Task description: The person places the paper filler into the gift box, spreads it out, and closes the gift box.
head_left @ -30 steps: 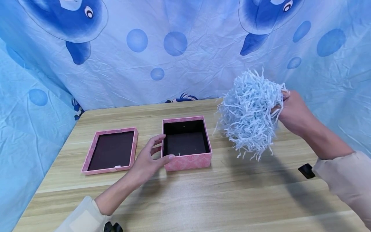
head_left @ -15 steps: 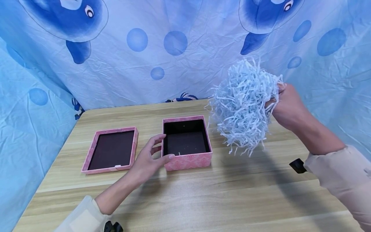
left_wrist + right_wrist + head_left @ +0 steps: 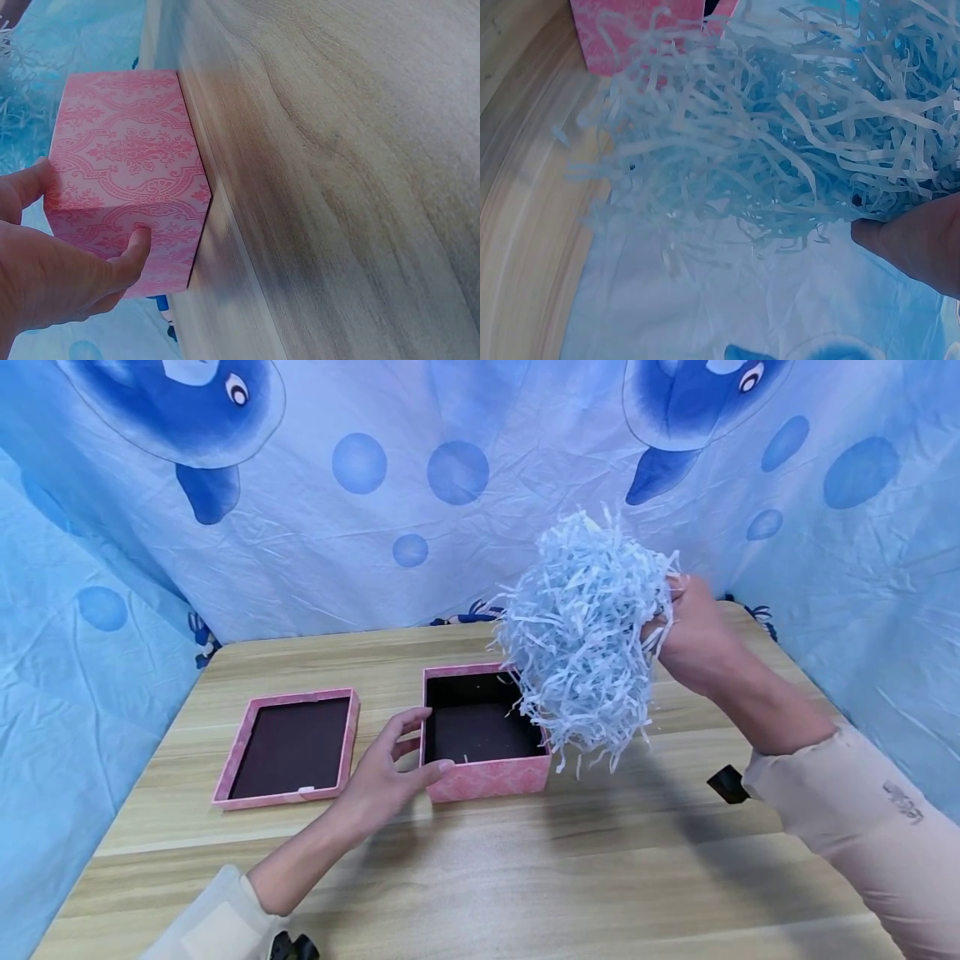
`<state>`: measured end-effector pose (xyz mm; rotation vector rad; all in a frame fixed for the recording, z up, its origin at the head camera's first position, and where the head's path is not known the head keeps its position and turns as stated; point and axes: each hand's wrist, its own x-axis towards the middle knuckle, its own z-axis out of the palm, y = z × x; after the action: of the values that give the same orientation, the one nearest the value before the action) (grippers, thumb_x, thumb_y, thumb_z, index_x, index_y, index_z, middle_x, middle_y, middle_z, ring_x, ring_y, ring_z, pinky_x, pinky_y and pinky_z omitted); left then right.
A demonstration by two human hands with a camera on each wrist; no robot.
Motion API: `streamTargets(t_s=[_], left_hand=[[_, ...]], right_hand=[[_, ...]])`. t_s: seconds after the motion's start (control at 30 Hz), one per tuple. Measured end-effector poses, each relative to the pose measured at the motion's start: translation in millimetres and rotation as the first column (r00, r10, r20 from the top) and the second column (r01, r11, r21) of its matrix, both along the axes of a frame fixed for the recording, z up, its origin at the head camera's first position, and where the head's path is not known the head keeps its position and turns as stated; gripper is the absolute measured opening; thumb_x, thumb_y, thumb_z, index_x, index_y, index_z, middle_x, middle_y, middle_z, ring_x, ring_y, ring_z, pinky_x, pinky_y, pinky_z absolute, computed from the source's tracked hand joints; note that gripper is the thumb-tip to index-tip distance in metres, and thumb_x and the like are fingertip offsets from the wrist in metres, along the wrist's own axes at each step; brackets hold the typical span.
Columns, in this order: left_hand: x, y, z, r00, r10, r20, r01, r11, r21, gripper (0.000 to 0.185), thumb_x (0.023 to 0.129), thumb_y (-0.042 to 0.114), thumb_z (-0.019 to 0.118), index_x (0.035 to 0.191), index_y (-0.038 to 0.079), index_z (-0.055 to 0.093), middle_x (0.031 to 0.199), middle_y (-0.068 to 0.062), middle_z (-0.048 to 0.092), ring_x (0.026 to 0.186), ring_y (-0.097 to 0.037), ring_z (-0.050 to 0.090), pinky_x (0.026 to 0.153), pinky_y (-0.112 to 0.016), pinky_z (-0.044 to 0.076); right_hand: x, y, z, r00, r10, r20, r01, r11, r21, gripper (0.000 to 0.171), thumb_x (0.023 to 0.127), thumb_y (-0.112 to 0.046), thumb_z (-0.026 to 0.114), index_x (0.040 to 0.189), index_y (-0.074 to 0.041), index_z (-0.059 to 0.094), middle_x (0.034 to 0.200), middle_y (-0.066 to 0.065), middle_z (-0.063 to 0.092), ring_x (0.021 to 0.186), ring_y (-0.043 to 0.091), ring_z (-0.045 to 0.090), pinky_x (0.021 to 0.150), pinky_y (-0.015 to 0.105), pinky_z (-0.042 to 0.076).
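A pink patterned box with a black inside stands on the table, its top uncovered. My left hand holds it at the near left corner, thumb by the front rim and fingers along the left side. In the left wrist view the fingertips touch the box's wall. My right hand grips a large bundle of pale blue shredded paper by its right side. The bundle hangs over the box's right part and hides its far right corner. In the right wrist view the shredded paper covers most of the fingers.
The box's pink lid lies left of the box, its dark inside facing up. A wooden table carries everything. Behind it and at the sides hangs a blue curtain with whale prints.
My right hand has moved left with the shredded paper, from the right of the box to partly over it. My left hand and the box have stayed in place.
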<state>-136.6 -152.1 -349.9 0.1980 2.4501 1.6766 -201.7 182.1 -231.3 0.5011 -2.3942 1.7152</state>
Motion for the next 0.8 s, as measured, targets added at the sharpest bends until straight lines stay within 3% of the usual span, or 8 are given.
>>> streamTargets(t_s=[0.1,0.43,0.63,0.8], left_hand=[[-0.8,0.7,-1.0,1.000,0.002,-0.004,-0.002,1.000,0.002,0.071,0.085,0.022,0.075,0.144,0.021,0.036,0.148,-0.011,0.035,0.133,-0.038,0.040,0.103,-0.048,0.042],[-2.1,1.7,-2.1,1.000,0.008,-0.013,-0.008,1.000,0.019,0.072,0.084,0.020,0.076,0.144,0.018,0.036,0.147,-0.012,0.037,0.132,-0.039,0.041,0.101,-0.047,0.044],[-1.6,1.0,-2.4,1.000,0.012,-0.019,-0.012,1.000,0.021,0.073,0.084,0.019,0.076,0.145,0.016,0.036,0.146,-0.013,0.038,0.131,-0.039,0.042,0.099,-0.046,0.046],[-2.3,1.4,-2.6,1.000,0.009,-0.007,-0.008,0.999,0.045,0.073,0.084,0.018,0.076,0.145,0.017,0.036,0.145,-0.012,0.038,0.132,-0.037,0.041,0.096,-0.043,0.048]], right_hand=[[-1.1,-7.1,-2.3,1.000,0.020,-0.012,-0.020,1.000,0.022,0.014,0.089,-0.013,0.066,0.101,-0.021,0.068,0.093,-0.007,0.064,0.084,0.011,0.056,0.070,0.020,0.048],[-6.9,-33.0,-11.7,0.989,0.147,0.022,-0.144,0.986,-0.088,0.025,0.085,0.001,0.060,0.098,-0.019,0.067,0.095,-0.005,0.065,0.085,0.011,0.055,0.074,0.021,0.049],[-13.3,-48.9,-15.2,0.986,0.164,-0.012,-0.164,0.984,-0.069,0.028,0.079,0.005,0.057,0.103,-0.005,0.068,0.092,-0.006,0.066,0.084,0.012,0.055,0.077,0.022,0.049],[-15.8,-59.1,-23.5,0.971,0.237,-0.013,-0.238,0.969,-0.074,0.036,0.073,0.011,0.055,0.107,0.007,0.065,0.091,-0.007,0.067,0.084,0.011,0.057,0.079,0.023,0.050]])
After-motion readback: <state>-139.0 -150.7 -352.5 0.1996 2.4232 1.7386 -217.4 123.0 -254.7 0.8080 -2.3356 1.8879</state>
